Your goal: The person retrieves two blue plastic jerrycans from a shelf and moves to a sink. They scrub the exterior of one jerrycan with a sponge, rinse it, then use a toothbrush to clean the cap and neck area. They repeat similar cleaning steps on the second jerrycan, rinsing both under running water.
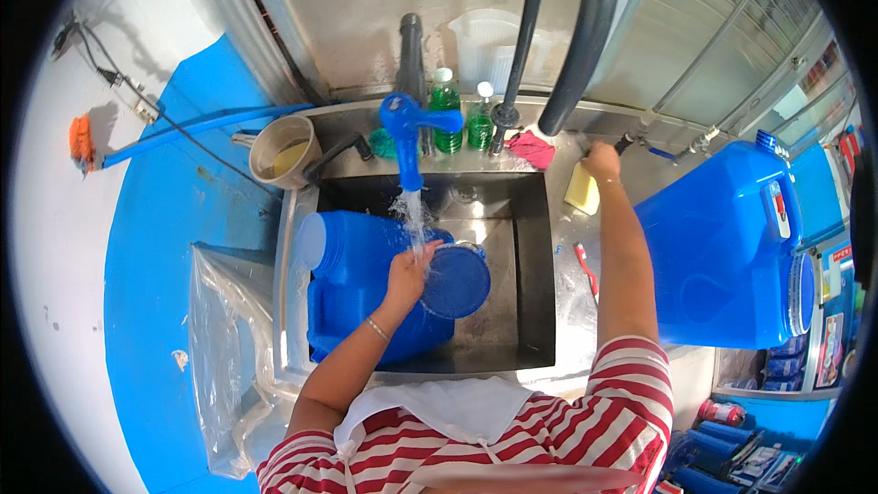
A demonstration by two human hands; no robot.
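Water runs from a blue faucet (pixel 412 123) onto my left hand (pixel 409 273), which grips the edge of a round blue lid (pixel 457 282) over the sink. Under that arm, a blue plastic jerrycan (pixel 366 297) with a pale cap lies in the metal sink (pixel 535 311). My right arm stretches to the counter right of the sink. There my right hand (pixel 602 163) is at the upper end of a yellow sponge (pixel 583 190); its fingers are mostly hidden, so whether it grips the sponge is unclear.
A large blue jerrycan (pixel 713 247) stands at right. A red toothbrush (pixel 585 267) lies on the counter. Behind the sink are green bottles (pixel 446 114), a pink cloth (pixel 532 148) and dark pipes (pixel 585 37). A pot (pixel 283 151) sits at back left.
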